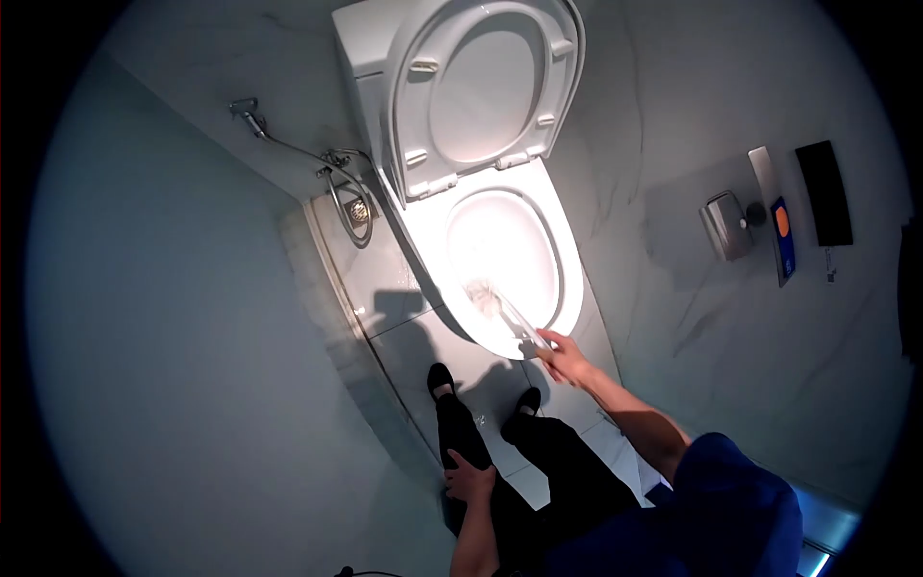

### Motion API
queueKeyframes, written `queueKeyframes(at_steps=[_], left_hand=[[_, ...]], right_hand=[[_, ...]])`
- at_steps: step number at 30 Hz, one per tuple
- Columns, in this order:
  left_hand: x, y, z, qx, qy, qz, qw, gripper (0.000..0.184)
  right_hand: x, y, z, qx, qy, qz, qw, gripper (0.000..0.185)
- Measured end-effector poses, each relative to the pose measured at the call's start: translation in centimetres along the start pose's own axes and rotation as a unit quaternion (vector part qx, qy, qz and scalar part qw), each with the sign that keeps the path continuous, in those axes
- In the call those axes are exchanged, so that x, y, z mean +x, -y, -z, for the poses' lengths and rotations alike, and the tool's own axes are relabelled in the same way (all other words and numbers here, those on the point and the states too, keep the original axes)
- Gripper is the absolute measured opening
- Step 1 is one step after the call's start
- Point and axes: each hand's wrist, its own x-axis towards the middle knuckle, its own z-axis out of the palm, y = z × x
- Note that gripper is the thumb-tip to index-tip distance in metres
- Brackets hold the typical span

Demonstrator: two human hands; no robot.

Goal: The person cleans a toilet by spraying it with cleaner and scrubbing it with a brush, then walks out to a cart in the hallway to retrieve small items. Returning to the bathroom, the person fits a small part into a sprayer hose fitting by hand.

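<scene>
My right hand (562, 358) is closed around the handle of a white toilet brush (516, 315). The brush head reaches into the left front part of the bowl of a white toilet (573, 288), where bright glare blurs it. Both the lid and the seat (490, 87) are raised against the tank. My left hand (469, 478) rests on my left leg, on the black trousers near the knee, with thumb and fingers apart and nothing seen in it.
A spray nozzle (252, 120) with a looped metal hose (365, 226) hangs left of the toilet, above a floor drain (359, 211). On the right wall are a paper holder (728, 227), a blue card (784, 240) and a black panel (824, 195). A raised ledge runs along the left.
</scene>
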Motion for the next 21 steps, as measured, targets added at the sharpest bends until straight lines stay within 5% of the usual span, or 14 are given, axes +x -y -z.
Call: queueKeyframes(at_steps=[5,7,8,12,19,21], left_hand=[[0.1,0.1,-0.1,0.006,0.012,0.009,1.000,0.101],[0.0,0.2,-0.5,0.000,0.002,0.009,1.000,0.103],[-0.2,0.3,-0.8,-0.002,-0.003,0.009,1.000,0.104],[-0.6,0.8,-1.0,-0.047,0.008,0.001,0.999,0.106],[5.5,5.8,-6.0,-0.303,0.132,-0.033,0.943,0.123],[5.5,4.9,-6.0,-0.226,0.074,-0.045,0.970,0.117]], right_hand=[[-5.4,4.3,-1.8,-0.103,-0.015,0.141,0.984,0.050],[0.5,5.2,-3.9,-0.214,-0.098,0.369,0.899,0.053],[0.5,9.3,-5.2,-0.237,-0.062,0.243,0.939,0.054],[2.5,9.8,-7.1,-0.262,-0.084,0.342,0.899,0.052],[-12.7,-10.6,1.7,-0.373,-0.117,0.208,0.897,0.063],[-13.5,-15.4,5.8,-0.434,-0.190,0.200,0.857,0.065]])
